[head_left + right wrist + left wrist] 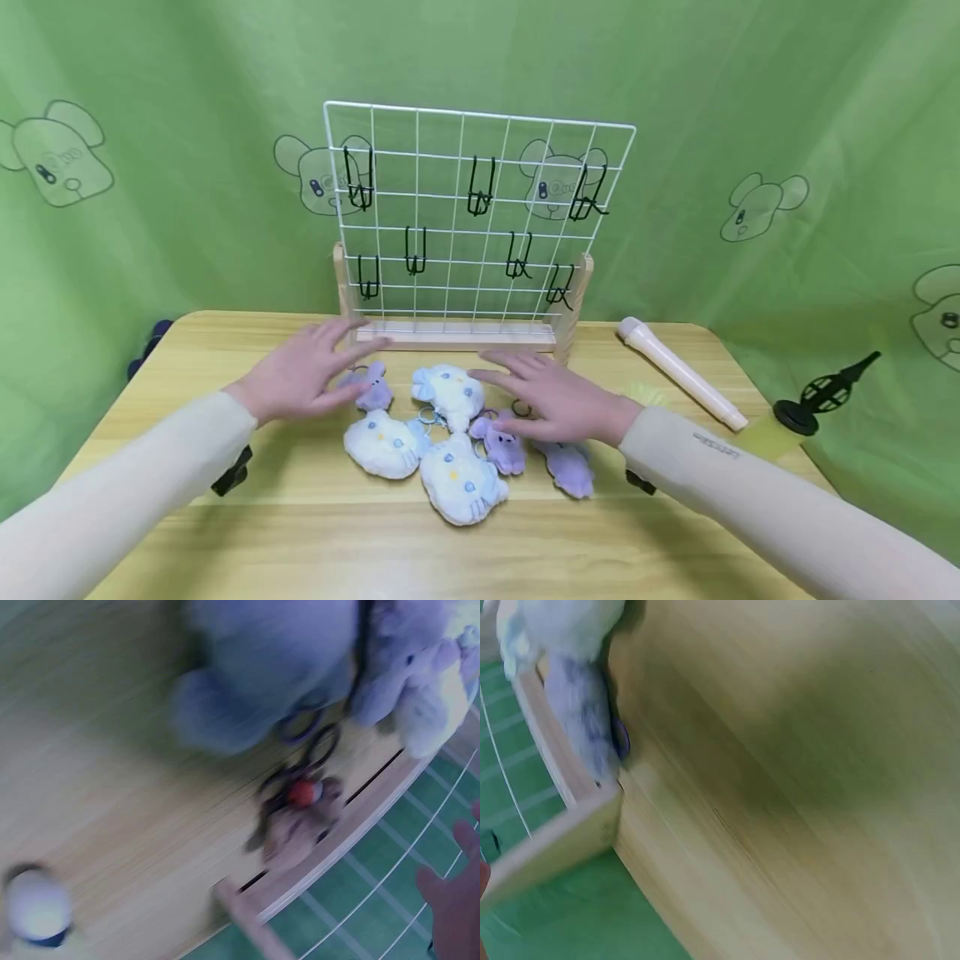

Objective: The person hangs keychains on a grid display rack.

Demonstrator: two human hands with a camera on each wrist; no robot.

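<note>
Cream fabric sleeves frame a left hand and right hand, fingers extended, both empty; white-and-blue plush cat-head keychains lie between them, one lavender plush animal keychain slanting diagonally nearer the right. Behind stands a white wire grid.

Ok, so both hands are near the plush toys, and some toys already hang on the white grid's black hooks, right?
Not quite: the head view shows the black hooks bare, with nothing hanging; the plush toys lie on the table. The rest is right.
</note>
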